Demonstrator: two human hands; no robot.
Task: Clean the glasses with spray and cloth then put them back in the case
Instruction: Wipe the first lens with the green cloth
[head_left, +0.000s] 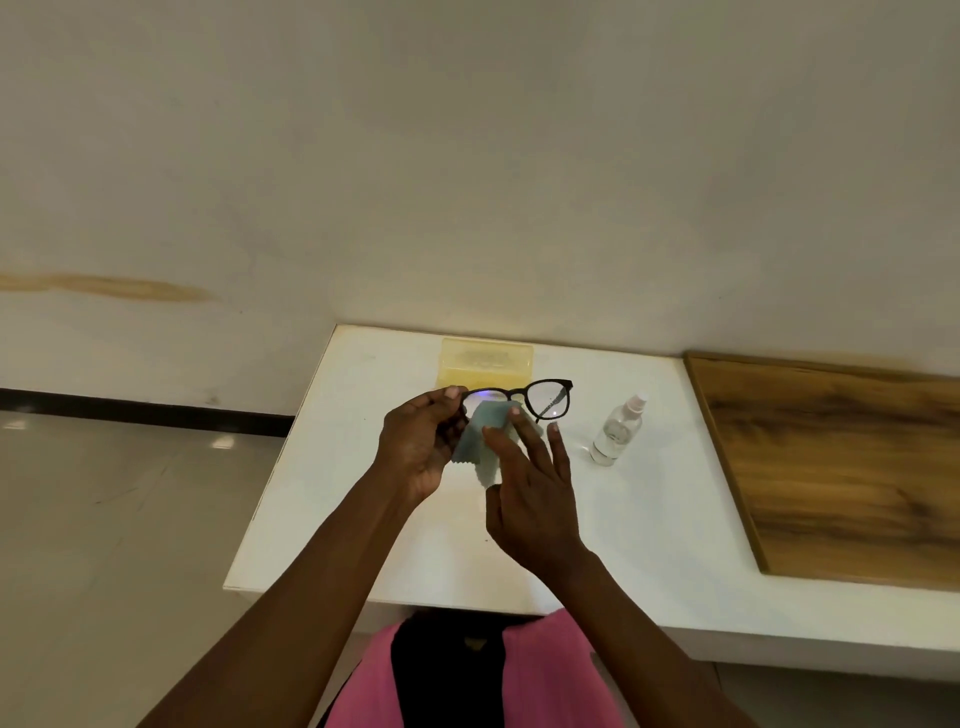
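Black-framed glasses (545, 399) are held up above the white table. My left hand (418, 441) grips their left end. A pale blue cloth (480, 441) lies against the left lens, and my right hand (527, 493) pinches it there with thumb and fingers. A yellow translucent case (487, 361) sits at the back of the table, behind the glasses; whether its lid is open I cannot tell. To the right of my hands a small clear spray bottle (618, 428) with a pale cap stands upright on the table.
The white table (332, 493) stands against a pale wall, with its left edge over a tiled floor. A brown wooden board (841, 467) covers its right part. My pink garment (467, 675) shows below the near edge.
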